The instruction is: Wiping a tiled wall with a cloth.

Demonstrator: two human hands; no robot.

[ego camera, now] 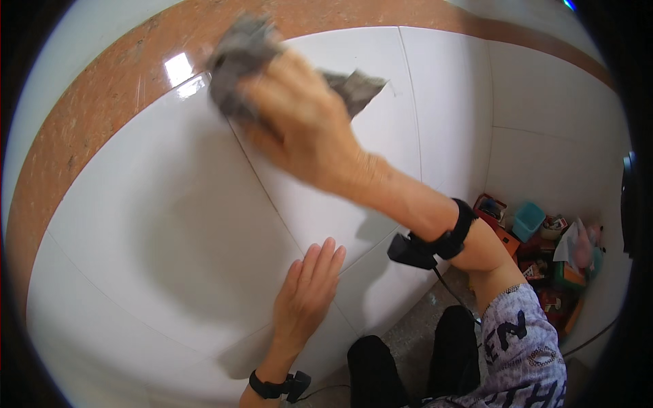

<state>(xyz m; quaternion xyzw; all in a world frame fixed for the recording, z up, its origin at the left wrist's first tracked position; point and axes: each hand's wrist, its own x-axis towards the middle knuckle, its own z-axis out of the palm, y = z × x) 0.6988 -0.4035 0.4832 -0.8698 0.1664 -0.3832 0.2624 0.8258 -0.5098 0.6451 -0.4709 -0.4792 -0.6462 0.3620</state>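
Observation:
My right hand (306, 117) is shut on a grey cloth (242, 56), pressed near the top edge of a white tiled wall (367, 137), close to the reddish-brown stone border. Motion blurs the hand and the cloth, and a loose corner of the cloth sticks out to the right of the fingers. Lower down, my left hand (311, 290) lies with its palm toward the white tiles, its fingers extended and holding nothing. Each arm wears a black strap with a small black device and a cable.
A glossy reddish-brown stone border (102, 97) curves along the tiles. At right, beside the tiled side wall (535, 102), boxes, a light-blue plastic container (528, 221) and a plastic bag (574, 245) stand in a cluttered group. The grey floor (408, 316) shows around my legs.

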